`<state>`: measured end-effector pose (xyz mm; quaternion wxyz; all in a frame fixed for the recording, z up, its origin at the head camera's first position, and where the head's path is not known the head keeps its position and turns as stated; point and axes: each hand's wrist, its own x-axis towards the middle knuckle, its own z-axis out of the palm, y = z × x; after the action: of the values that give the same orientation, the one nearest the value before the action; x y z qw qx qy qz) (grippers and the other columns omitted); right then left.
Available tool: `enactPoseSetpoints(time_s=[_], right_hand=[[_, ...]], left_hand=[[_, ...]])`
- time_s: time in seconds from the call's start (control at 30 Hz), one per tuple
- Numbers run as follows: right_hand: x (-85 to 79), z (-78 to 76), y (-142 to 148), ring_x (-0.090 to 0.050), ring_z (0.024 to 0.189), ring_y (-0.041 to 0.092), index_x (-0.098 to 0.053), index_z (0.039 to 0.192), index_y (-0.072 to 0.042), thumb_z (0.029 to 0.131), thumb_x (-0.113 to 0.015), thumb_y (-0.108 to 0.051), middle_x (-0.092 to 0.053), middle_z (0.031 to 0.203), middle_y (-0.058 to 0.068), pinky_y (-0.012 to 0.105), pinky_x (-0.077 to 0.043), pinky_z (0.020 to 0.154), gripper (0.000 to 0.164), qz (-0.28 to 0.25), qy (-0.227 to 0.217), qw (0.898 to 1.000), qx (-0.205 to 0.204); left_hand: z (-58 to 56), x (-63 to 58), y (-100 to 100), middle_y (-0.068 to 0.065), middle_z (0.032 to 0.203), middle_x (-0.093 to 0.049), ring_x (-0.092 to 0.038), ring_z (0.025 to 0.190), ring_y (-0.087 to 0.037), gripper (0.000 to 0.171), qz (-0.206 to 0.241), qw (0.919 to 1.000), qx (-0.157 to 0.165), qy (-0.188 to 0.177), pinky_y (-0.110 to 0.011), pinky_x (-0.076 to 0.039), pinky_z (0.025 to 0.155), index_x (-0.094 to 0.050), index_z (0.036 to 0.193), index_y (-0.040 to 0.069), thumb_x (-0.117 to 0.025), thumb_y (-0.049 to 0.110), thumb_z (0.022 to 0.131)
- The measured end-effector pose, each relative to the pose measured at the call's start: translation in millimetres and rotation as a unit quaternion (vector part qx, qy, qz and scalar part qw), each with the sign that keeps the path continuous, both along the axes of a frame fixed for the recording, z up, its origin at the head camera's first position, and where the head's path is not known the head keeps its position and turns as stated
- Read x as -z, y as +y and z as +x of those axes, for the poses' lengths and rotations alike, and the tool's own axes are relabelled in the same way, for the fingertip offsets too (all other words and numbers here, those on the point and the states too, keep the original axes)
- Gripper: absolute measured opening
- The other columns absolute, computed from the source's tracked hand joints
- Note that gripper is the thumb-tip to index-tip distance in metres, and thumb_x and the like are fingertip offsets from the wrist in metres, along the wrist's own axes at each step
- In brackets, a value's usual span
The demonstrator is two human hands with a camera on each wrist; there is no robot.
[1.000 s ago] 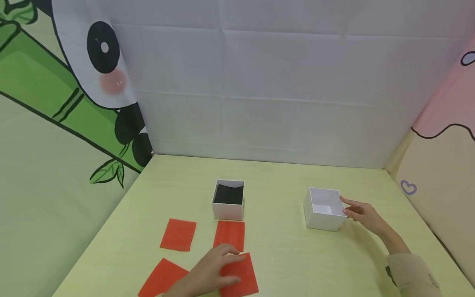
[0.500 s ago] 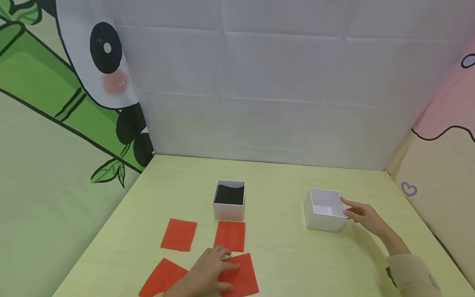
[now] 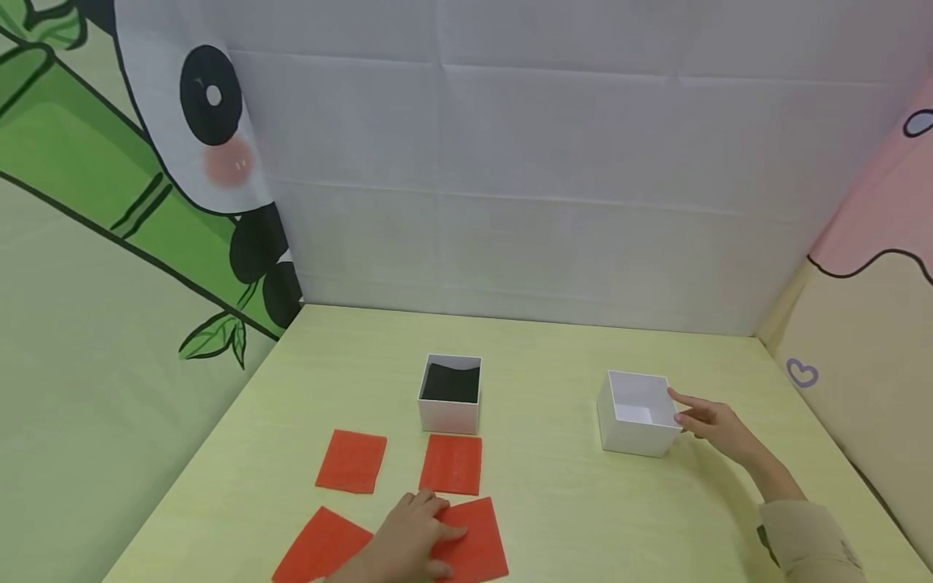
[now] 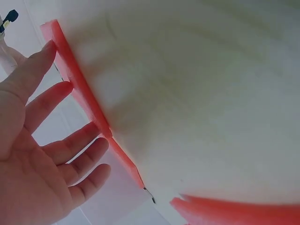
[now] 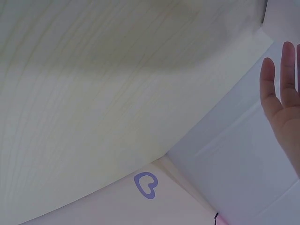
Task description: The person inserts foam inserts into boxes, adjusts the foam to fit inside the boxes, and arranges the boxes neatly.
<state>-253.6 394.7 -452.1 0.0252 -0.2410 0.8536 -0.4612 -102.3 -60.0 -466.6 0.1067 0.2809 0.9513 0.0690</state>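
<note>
On a pale yellow desk (image 3: pixel 554 510), four red squares (image 3: pixel 351 461) lie in front of a white box (image 3: pixel 449 419) containing something black (image 3: pixel 452 385). The left hand (image 3: pixel 408 536), fingers spread, reaches over the near-right square (image 3: pixel 477 544); I cannot tell whether it presses down. Well to the right, the right hand (image 3: pixel 717 427), fingers mostly straight and apart, touches another white box (image 3: pixel 632 438) at its right side

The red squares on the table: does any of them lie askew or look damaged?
Yes: the near-left red square is turned most, while the far-right square lies nearly straight. I see no damage, but the left hand partly hides the near-right square.
</note>
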Motion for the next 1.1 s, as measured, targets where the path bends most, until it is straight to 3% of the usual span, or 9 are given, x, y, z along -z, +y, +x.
enactPoseSetpoints(time_s=[0.23,0.47,0.6,0.7,0.83,0.93,0.97,1.1], right_hand=[[-2.0,1.1,0.2,-0.058,0.072,0.008,-0.043,0.129,-0.001,0.090,-0.053,-0.006,-0.062,0.087,-0.012,0.028,-0.045,0.059,0.041,-0.014,-0.002,1.000,-0.004],[-1.5,0.4,-0.8,-0.059,0.072,0.012,-0.041,0.127,0.005,0.090,-0.052,-0.007,-0.062,0.086,-0.011,0.028,-0.046,0.059,0.041,-0.008,-0.002,1.000,-0.002],[-0.7,-0.2,-0.4,-0.058,0.072,0.011,-0.041,0.128,0.005,0.090,-0.052,-0.007,-0.062,0.085,-0.011,0.028,-0.046,0.059,0.041,-0.008,-0.004,1.000,-0.001],[-0.7,-0.7,0.1,-0.057,0.072,0.010,-0.041,0.128,0.003,0.090,-0.053,-0.008,-0.061,0.085,-0.011,0.028,-0.046,0.059,0.041,-0.012,-0.004,1.000,0.002],[0.0,-0.3,0.2,-0.055,0.073,0.006,-0.041,0.128,0.005,0.090,-0.052,-0.008,-0.061,0.086,-0.012,0.028,-0.046,0.060,0.041,-0.013,-0.005,1.000,0.004],[0.8,0.2,-0.1,-0.054,0.077,0.002,-0.040,0.127,0.007,0.090,-0.052,-0.008,-0.063,0.095,-0.003,0.029,-0.047,0.062,0.042,-0.015,-0.014,1.000,0.005],[1.1,0.1,-0.4,-0.054,0.079,0.000,-0.039,0.127,0.009,0.090,-0.052,-0.008,-0.063,0.101,0.004,0.029,-0.048,0.063,0.042,-0.015,-0.016,1.000,0.005],[1.8,-0.3,-1.8,-0.054,0.087,-0.004,-0.037,0.125,0.014,0.090,-0.051,-0.005,-0.054,0.114,-0.006,0.022,-0.047,0.068,0.042,-0.041,-0.021,0.999,-0.007]], left_hand=[[1.9,-2.7,3.3,0.005,0.095,-0.046,-0.040,0.087,-0.010,0.044,0.017,0.9997,-0.015,-0.003,-0.029,-0.039,0.073,-0.063,0.112,0.033,-0.073,0.042,0.070],[1.2,-8.6,7.4,0.007,0.092,-0.041,-0.038,0.082,-0.006,0.045,0.046,0.9982,-0.032,-0.021,-0.024,-0.037,0.064,-0.065,0.110,0.032,-0.077,0.035,0.067],[-0.5,-14.2,6.1,0.009,0.089,-0.040,-0.039,0.074,-0.005,0.042,0.069,0.9970,-0.027,-0.022,-0.021,-0.037,0.060,-0.066,0.108,0.030,-0.078,0.022,0.068],[-1.9,-17.1,5.0,0.010,0.087,-0.041,-0.039,0.071,-0.004,0.042,0.112,0.9921,-0.029,-0.050,-0.017,-0.038,0.058,-0.066,0.108,0.026,-0.076,0.012,0.070],[-3.5,-20.0,4.8,0.013,0.086,-0.045,-0.041,0.075,-0.002,0.039,0.187,0.9767,-0.037,-0.098,-0.017,-0.041,0.061,-0.066,0.109,0.020,-0.071,0.006,0.074],[-5.9,-20.9,4.8,0.014,0.085,-0.049,-0.044,0.078,-0.002,0.035,0.246,0.9608,-0.047,-0.120,-0.018,-0.043,0.064,-0.067,0.108,0.017,-0.069,0.004,0.076],[-6.9,-20.8,4.9,0.014,0.086,-0.051,-0.045,0.078,-0.002,0.034,0.264,0.9557,-0.048,-0.121,-0.018,-0.043,0.065,-0.068,0.108,0.016,-0.068,0.004,0.076],[-9.8,-20.4,5.4,0.010,0.087,-0.058,-0.049,0.076,-0.004,0.031,0.337,0.9361,-0.030,-0.097,-0.019,-0.044,0.063,-0.068,0.104,0.012,-0.068,0.000,0.076]])
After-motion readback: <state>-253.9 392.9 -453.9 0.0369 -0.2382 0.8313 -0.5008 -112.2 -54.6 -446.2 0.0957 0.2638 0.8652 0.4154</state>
